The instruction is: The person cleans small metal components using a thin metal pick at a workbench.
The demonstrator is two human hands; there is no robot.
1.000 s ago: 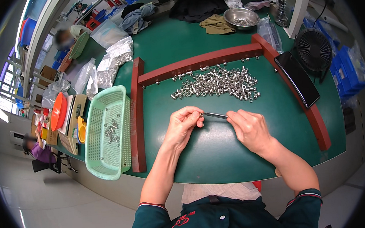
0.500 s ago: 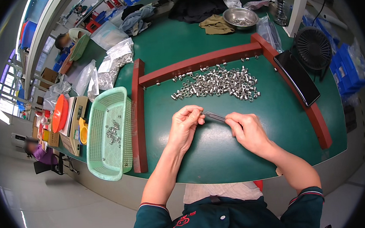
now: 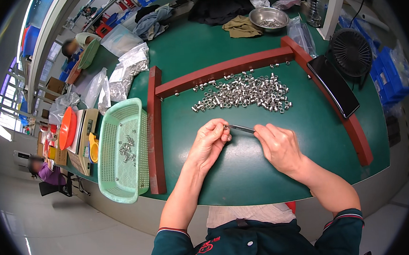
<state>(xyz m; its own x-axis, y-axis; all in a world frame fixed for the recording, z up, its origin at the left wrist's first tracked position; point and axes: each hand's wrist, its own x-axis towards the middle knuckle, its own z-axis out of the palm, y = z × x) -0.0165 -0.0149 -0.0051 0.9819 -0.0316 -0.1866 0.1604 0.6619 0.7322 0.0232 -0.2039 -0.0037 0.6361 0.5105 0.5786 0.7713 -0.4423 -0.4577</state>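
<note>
My left hand (image 3: 209,141) is closed in a pinch on a small metal ring (image 3: 226,126), mostly hidden by the fingertips. In my right hand (image 3: 280,148) is a slim, dark metal tool (image 3: 241,128), its handle end covered by my fingers. The tool's tip meets the ring. Just beyond both hands a loose pile of short, shiny metal rings (image 3: 249,93) lies on the green tabletop (image 3: 218,183). To the left, a pale green plastic basket (image 3: 104,177) has a small heap of metal pieces (image 3: 128,149) on its bottom.
Dark red bars (image 3: 224,71) frame the work area on three sides. A black phone (image 3: 333,86) leans on the right bar beside a black fan (image 3: 350,53). A steel bowl (image 3: 269,18) and plastic bags (image 3: 129,69) stand farther back. Other people sit off to the left.
The tool has turned in my right hand, showing a narrower, shinier side. My right hand has rolled slightly; my left hand stays nearly in place.
</note>
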